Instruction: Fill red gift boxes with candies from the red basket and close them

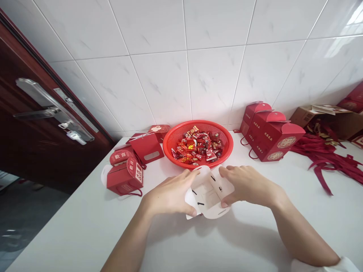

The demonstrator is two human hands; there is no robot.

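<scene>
Between my two hands is a small paper gift box [210, 190], its flaps spread and its white inside facing up. My left hand [171, 194] grips the box's left side, thumb near the front corner and fingers at the back. On the opposite side, my right hand [244, 185] pinches the wall and flap between thumb and fingers. Dark cord ends show on the inner walls. Just behind the box stands a red plastic basket [170, 151] holding many wrapped candies [198, 145].
Red gift boxes [124, 177] with cords stand at the left of the white table [93, 234]. More closed red boxes [272, 132] are stacked right of the basket. Dark red ribbons [326, 155] lie by a cardboard box [306, 115]. A tiled wall [159, 75] borders the back.
</scene>
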